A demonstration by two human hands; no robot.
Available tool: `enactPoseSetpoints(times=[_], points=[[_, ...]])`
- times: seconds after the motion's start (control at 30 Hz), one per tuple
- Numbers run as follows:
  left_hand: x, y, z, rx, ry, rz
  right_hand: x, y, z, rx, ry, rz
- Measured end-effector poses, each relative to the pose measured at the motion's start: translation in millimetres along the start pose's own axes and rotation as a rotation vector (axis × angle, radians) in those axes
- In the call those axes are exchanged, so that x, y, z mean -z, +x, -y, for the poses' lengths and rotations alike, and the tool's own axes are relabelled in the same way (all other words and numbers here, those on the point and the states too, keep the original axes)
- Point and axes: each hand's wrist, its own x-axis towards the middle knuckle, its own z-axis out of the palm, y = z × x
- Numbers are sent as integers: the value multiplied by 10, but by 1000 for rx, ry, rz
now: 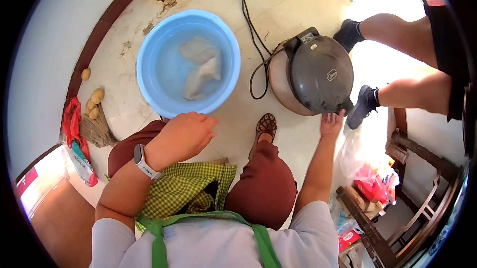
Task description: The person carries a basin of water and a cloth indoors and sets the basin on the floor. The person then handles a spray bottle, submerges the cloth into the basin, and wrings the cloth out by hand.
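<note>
A round electric griddle [320, 74] with a dark, scuffed lid stands on the floor to the right of my legs, its lid down. At its front edge, by the lid's handle, my right hand [332, 125] holds on with the fingertips. My left hand [186, 131], with a watch on its wrist, hovers over my left knee just below the basin; its fingers are loosely bent and I see nothing in them. The light-blue basin [149, 76] holds cloudy water, with a pale wet cloth [203, 66] lying in it.
A black power cord [251, 24] runs along the floor beside the griddle. Another person's legs [405, 34] stand close on the right. Several potatoes [94, 101] and a red bag [72, 121] lie at left; a wooden rack [365, 228] with packages is at lower right.
</note>
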Motion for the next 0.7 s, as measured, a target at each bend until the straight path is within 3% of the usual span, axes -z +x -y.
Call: enactPoseSetpoints(times=[0.13,0.23,0.3,0.33,0.37,0.43,0.5,0.57,0.63,0.7], points=[[-66,-33,63,-23,-2,1,-176,96,308,-53,-156,-108],[-93,-77,176,75,-22,41,-279,235,383,-99,-389,16],[-182,-126,340,120,-472,15,-114,375,456,-203,-278,134],[-334,-173,509,186,-910,-6,-126,299,474,-218,-226,270],[-311,-220,663,201,-887,-33,-91,292,486,-226,-244,320],[-205,-304,948,789,-1846,-12,23,468,508,-245,-283,349],[-252,-331,1369,912,-1842,-276,89,570,523,-243,-322,359],[-337,-271,1583,1006,-1817,-323,96,543,553,-260,-361,358],[-942,-316,1704,733,-1521,-178,30,466,507,-275,-333,353],[-1115,61,1309,1338,-1738,-224,18,370,480,-215,-286,348]])
